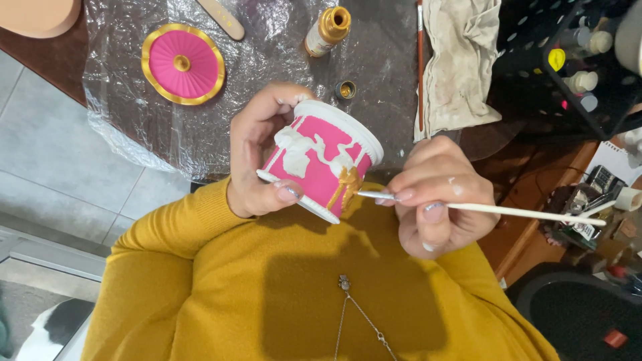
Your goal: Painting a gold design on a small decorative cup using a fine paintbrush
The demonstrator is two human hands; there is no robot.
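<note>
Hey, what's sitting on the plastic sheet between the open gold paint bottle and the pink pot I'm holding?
In the head view, a small gold-filled bottle cap lies between the gold paint bottle and the pink pot.

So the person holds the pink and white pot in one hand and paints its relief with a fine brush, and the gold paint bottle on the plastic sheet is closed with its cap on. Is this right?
Not quite. In the head view the gold paint bottle stands open, and its small cap lies apart on the plastic sheet. The rest holds: the left hand holds the pink and white pot, and the right hand paints its relief with a fine brush.
</note>
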